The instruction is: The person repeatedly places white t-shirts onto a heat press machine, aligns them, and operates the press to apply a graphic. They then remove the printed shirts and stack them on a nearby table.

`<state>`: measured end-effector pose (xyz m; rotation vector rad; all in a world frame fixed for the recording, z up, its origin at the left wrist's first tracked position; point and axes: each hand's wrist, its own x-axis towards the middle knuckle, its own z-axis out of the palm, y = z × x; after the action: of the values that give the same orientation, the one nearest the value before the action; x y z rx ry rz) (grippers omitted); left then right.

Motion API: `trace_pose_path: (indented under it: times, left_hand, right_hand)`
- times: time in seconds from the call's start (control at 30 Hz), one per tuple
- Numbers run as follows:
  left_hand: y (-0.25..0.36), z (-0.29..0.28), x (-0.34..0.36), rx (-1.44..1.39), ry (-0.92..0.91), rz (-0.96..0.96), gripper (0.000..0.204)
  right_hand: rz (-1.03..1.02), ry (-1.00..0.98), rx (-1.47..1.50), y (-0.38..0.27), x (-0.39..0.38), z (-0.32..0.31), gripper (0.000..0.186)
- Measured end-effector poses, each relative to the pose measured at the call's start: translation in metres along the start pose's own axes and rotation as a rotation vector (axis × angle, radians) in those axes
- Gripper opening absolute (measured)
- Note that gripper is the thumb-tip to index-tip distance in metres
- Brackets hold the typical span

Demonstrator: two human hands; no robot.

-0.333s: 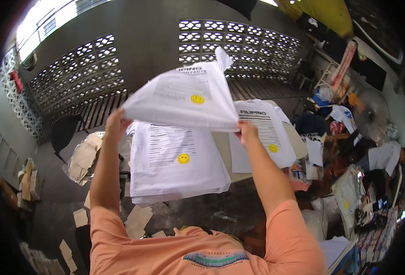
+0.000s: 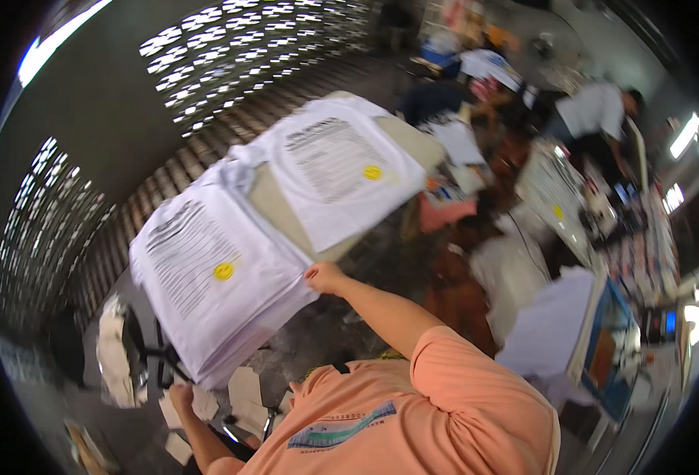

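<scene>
A stack of white T-shirts [image 2: 199, 277] lies on the near left of the table, the top one face up with dark printed lines and a yellow smiley. At its near right corner my right hand [image 2: 325, 279] is closed on the T-shirt's hem. My left hand [image 2: 180, 396] hangs low, below the stack's near edge and apart from it. Blur hides how its fingers are set. Farther right, another white T-shirt [image 2: 337, 210] with the same kind of print lies flat on the table.
The beige tabletop [image 2: 412, 146] shows beside and between the shirts. Brown cardboard pieces [image 2: 245, 394] lie on the floor. A plastic-wrapped bundle [image 2: 120, 356] stands left of the table. Co-workers, one in a light shirt [image 2: 591, 111], are at the far right. White fabric [image 2: 545, 324] covers a blue-sided container nearby.
The lifted T-shirt now lies on the left stack. My left hand has let go and dropped down; my right hand stays at the shirt's corner. The view has swung right.
</scene>
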<state>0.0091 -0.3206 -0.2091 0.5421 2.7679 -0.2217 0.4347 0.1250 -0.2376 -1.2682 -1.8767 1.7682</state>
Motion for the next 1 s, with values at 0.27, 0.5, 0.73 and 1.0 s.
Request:
trace_pose_path:
  times: [0.27,0.5,0.73,1.0]
  left_hand:
    - [0.342,-0.029,-0.117,-0.756,0.371,0.994,0.027]
    - [0.607,0.0,-0.31,-0.628,-0.237,1.378,0.013]
    - [0.722,0.137,-0.386,0.2,-0.452,1.534,0.018]
    - [0.794,0.242,-0.372,1.01,-0.589,1.765,0.017]
  right_hand:
    - [0.183,0.183,-0.465,0.113,-0.221,-0.185,0.031]
    - [0.391,0.882,0.273,0.191,-0.371,-0.219,0.018]
    - [0.562,1.012,0.092,0.198,-0.441,-0.205,0.024]
    - [0.331,1.576,-0.126,0.109,-0.536,-0.343,0.014]
